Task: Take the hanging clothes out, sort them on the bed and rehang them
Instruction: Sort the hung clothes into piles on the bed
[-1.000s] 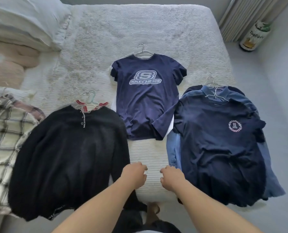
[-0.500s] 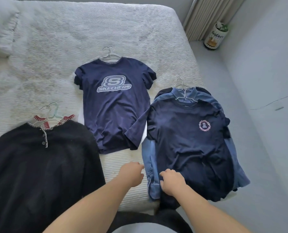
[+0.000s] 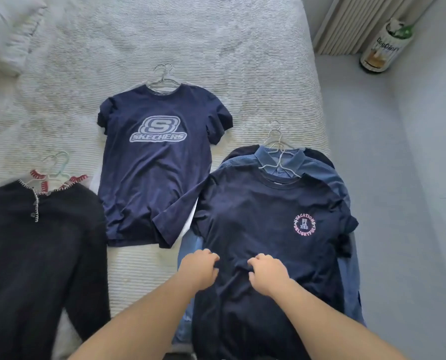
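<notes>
Both forearms are bare to the frame edge, and neither the left hand nor right hand wears anything.

Bed with white ribbed cover, pillow at upper left. Pale grey floor at right; pleated curtain and labelled bottle in corner.

Navy logo tee, black cardigan, white ribbed bedspread.

Bare bedspread lies open well beyond my hands; the Skechers shirt crowds my left, stacked hangers ahead, floor free to the right.
</notes>
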